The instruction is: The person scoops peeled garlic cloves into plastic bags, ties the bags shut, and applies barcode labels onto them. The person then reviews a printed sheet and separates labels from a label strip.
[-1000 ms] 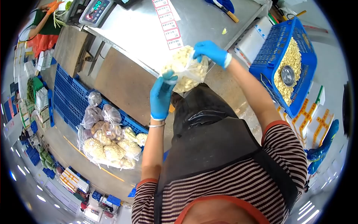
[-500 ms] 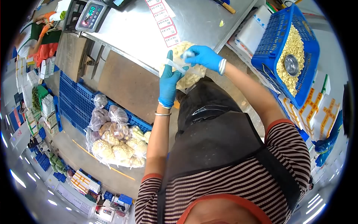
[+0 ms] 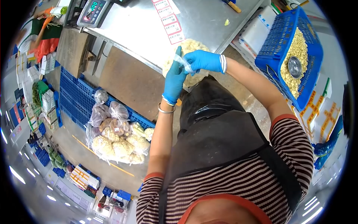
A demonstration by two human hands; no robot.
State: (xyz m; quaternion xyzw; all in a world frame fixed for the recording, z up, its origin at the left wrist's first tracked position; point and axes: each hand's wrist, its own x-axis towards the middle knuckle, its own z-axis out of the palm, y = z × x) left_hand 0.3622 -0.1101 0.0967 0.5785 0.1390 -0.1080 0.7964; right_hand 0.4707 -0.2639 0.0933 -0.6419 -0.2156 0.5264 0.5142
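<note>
A clear plastic bag (image 3: 194, 44) full of pale yellow pieces, which look like peeled garlic cloves, rests against the near edge of the metal table. Its gathered neck is between my two blue-gloved hands. My left hand (image 3: 173, 80) is closed around the neck, one finger sticking up along the bag. From the right, my right hand (image 3: 205, 61) pinches the twisted plastic close beside the left fingers. Both hands cover part of the bag's middle.
A strip of printed labels (image 3: 171, 23) lies on the metal table (image 3: 130, 33), with a digital scale (image 3: 94, 13) at its left. Blue basket (image 3: 268, 41) of pale pieces holds a metal bowl (image 3: 294, 67), right. Filled bags (image 3: 121, 148) sit on a blue pallet (image 3: 74, 99), left. Another person works far left.
My right hand has come down and closer to my left hand, bringing the bag's loose plastic end to the left fingers. The whole view has shifted slightly.
</note>
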